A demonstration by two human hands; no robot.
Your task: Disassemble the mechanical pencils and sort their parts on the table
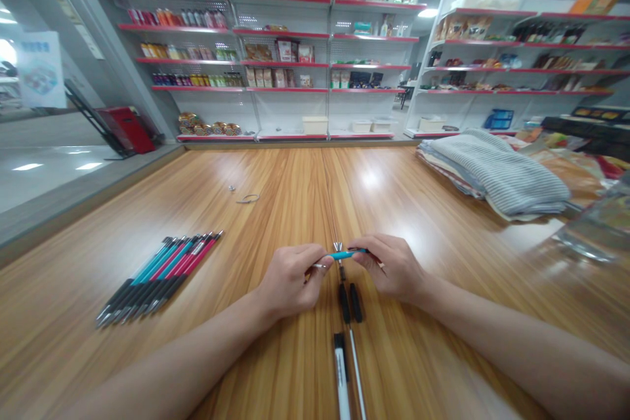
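Observation:
Both my hands meet over the middle of a wooden table (275, 190), pinching a short teal pen barrel (344, 254) held sideways between them. My left hand (291, 279) is closed on its left end, where a thin silver part sticks out. My right hand (391, 267) is closed on its right end. Just below the hands lie loose pen parts: two black grip sleeves (350, 304), a silver clip piece (337, 248), and a white refill with a black cap (341, 371) near the front edge.
A row of several assembled teal and pink pens (160, 272) lies to the left. A small spring or ring (247, 198) rests farther back. Folded striped cloths (497, 170) pile up on the right, with a clear plastic bag (598, 223). Store shelves (295, 65) stand behind.

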